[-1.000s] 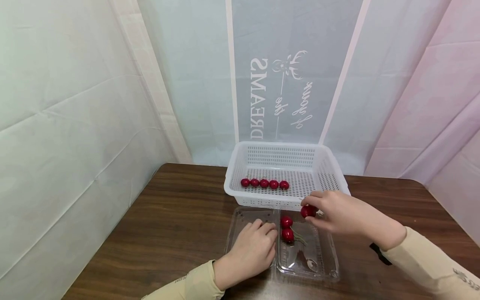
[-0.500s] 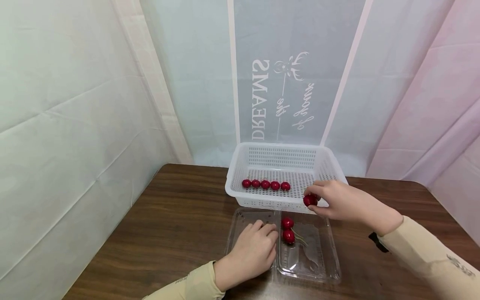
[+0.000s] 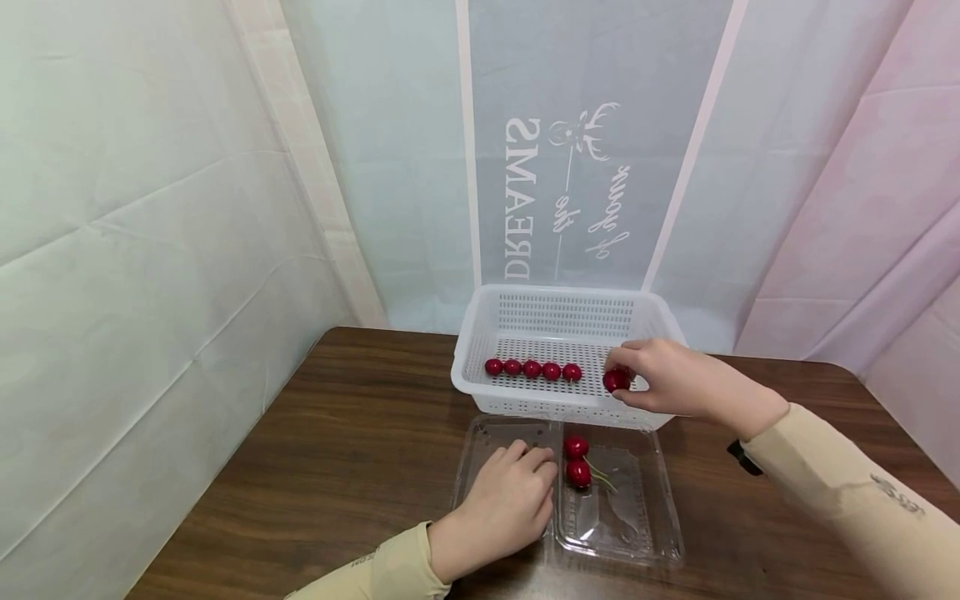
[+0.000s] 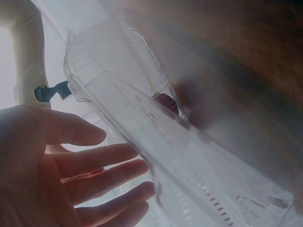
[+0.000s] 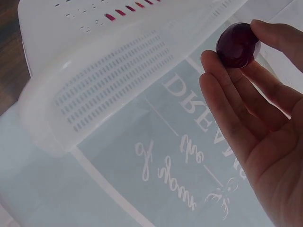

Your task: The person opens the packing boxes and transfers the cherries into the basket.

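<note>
My right hand (image 3: 667, 377) pinches a dark red cherry (image 3: 617, 381) between thumb and fingers, over the right part of the white basket (image 3: 467, 380). The right wrist view shows the same cherry (image 5: 238, 45) at the fingertips. Inside the basket a row of several cherries (image 3: 532, 369) runs from the left side to the middle. My left hand (image 3: 504, 504) rests at the left half of the clear plastic clamshell box (image 3: 670, 533); in the left wrist view its fingers (image 4: 106, 177) are extended and touch the box's edge. Two cherries with green stems (image 3: 577, 473) lie in the box's right half.
The basket stands behind the clamshell box on a dark wooden table (image 3: 330, 467). Behind it hangs a grey-blue curtain (image 3: 585, 67) with lettering. Pale cloth (image 3: 150, 250) closes off the left side, and a pinkish curtain (image 3: 862, 208) the right.
My right hand has carried the cherry forward, from above the clamshell box to over the basket. My left hand and the other cherries have stayed put.
</note>
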